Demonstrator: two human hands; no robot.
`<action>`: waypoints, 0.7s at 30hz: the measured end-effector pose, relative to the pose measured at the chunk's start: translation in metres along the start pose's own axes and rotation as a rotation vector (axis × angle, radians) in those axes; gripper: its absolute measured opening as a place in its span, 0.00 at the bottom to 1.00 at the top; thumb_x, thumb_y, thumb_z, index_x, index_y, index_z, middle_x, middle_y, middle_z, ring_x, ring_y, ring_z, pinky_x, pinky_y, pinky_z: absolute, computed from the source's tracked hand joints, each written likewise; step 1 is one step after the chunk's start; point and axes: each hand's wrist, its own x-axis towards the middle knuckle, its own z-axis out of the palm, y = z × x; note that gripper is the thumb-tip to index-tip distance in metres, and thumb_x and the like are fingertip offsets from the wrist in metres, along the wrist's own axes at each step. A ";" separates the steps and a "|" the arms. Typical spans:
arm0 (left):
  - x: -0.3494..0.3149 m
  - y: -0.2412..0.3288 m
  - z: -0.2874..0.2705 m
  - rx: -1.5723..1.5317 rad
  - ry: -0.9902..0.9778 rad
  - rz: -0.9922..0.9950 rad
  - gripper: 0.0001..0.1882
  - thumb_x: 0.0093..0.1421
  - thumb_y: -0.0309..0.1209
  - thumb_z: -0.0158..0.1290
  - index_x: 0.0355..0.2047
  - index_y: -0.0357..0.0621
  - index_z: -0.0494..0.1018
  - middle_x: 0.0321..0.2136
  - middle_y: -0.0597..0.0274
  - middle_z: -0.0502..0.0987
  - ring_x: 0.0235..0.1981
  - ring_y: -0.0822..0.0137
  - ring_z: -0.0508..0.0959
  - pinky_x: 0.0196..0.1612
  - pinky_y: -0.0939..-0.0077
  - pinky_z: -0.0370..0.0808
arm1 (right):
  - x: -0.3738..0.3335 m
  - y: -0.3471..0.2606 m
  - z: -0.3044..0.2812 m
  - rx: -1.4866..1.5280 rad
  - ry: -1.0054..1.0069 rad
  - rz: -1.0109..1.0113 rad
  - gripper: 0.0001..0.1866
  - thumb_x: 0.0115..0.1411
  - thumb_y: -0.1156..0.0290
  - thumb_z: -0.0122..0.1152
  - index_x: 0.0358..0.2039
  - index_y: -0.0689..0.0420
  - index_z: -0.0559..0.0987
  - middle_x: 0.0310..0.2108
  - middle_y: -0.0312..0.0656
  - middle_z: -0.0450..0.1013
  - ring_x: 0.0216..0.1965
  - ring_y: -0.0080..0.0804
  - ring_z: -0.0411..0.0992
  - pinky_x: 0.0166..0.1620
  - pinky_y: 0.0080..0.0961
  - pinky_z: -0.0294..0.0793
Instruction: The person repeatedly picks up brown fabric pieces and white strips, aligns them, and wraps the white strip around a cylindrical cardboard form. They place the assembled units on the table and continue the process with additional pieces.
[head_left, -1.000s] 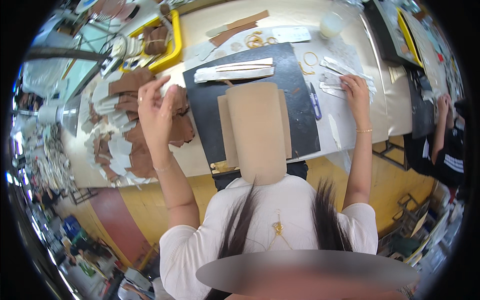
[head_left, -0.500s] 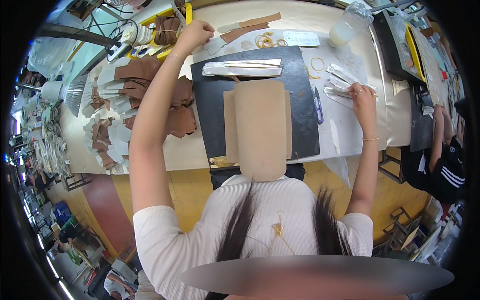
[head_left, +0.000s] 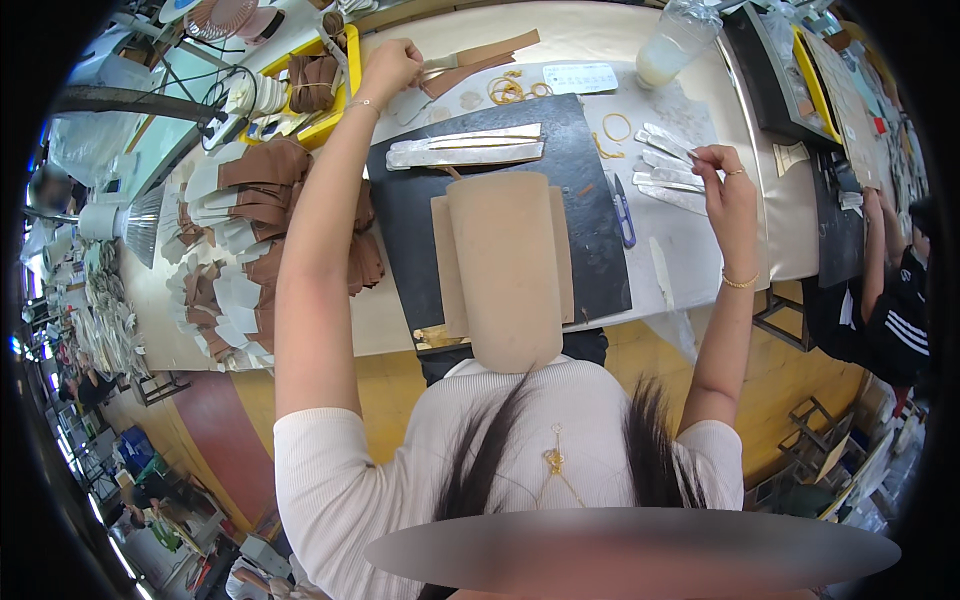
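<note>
My left hand [head_left: 394, 70] reaches far out at the upper left, its fingers curled closed beside the pale ends of two brown strips [head_left: 488, 55]. Whatever it pinches, if anything, is hidden. To the right, my right hand [head_left: 728, 182] has thumb and forefinger pinched at the end of the topmost of several fanned white strips [head_left: 668, 142]. Between my arms, a long tan rounded piece [head_left: 505, 265] lies over a black mat [head_left: 600, 240] and hangs past the table edge toward me. White strips with brown edges [head_left: 465, 148] rest across the mat's far part.
Stacks of brown and white pieces [head_left: 255, 190] lie left of my arm, below a yellow tray [head_left: 352, 60]. Thread snips [head_left: 624, 212], yellow cords [head_left: 515, 88] and a clear plastic cup [head_left: 670, 50] are on the table. Another person's arm [head_left: 876, 245] is at far right.
My right hand has moved slightly away from me, from over the fanned strips to the end of one. My left hand has shifted slightly toward the brown strips. The view has shifted a little.
</note>
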 end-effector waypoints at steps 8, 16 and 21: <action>-0.024 0.028 -0.007 -0.016 0.058 0.197 0.11 0.51 0.28 0.58 0.35 0.36 0.76 0.27 0.59 0.79 0.30 0.72 0.80 0.35 0.79 0.75 | 0.014 -0.033 0.040 0.507 -0.016 0.016 0.08 0.59 0.80 0.52 0.41 0.63 0.71 0.32 0.42 0.77 0.31 0.25 0.75 0.36 0.18 0.74; -0.092 0.124 -0.032 -0.563 0.118 0.349 0.18 0.54 0.28 0.59 0.44 0.32 0.73 0.35 0.57 0.78 0.37 0.70 0.79 0.42 0.80 0.75 | 0.025 -0.076 0.041 0.729 0.006 0.078 0.10 0.61 0.74 0.56 0.42 0.65 0.75 0.33 0.41 0.76 0.29 0.21 0.73 0.35 0.15 0.72; -0.183 0.159 -0.048 -0.854 -0.015 0.260 0.16 0.55 0.24 0.56 0.43 0.30 0.70 0.29 0.57 0.77 0.33 0.66 0.80 0.36 0.79 0.78 | 0.010 -0.101 0.018 0.836 0.023 0.034 0.08 0.57 0.74 0.61 0.36 0.63 0.77 0.27 0.37 0.76 0.26 0.18 0.73 0.29 0.13 0.73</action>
